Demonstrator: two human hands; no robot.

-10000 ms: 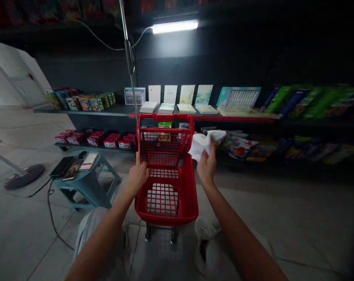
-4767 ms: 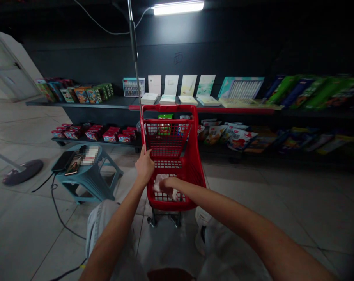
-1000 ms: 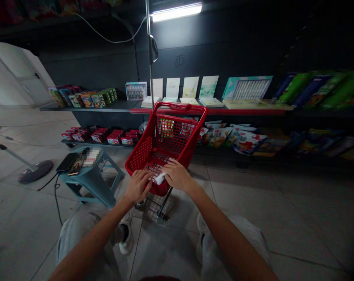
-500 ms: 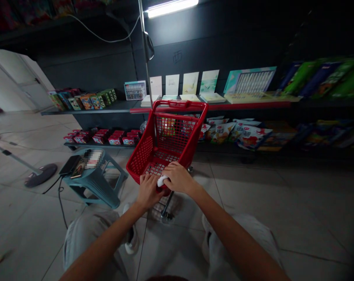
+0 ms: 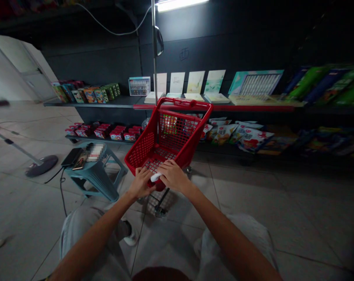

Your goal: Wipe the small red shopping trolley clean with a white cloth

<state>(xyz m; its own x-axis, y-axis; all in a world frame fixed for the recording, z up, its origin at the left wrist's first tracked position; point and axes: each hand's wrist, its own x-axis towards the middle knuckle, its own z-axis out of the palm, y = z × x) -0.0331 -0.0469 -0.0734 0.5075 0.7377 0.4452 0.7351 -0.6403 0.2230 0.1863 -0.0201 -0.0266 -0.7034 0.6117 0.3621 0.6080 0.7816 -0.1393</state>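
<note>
Right grip (image 5: pixel 172 175) tight around white cloth (image 5: pixel 155 177)

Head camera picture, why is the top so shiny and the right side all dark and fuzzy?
In the head view, the tube light at the top glares white and lights the red cart and the white cloth under the right hand; away from it the corners sink to black, and the green packets at the far right are smeared.

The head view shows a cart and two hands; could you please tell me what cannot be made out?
Head view:
Cloth: mostly hidden under the right hand.
Left hand: grip on the cart rim unclear, seen from behind.
Stool: one item on it blurred.
Goods at right: dark, smeared.
Lamp: cut by top edge.
</note>
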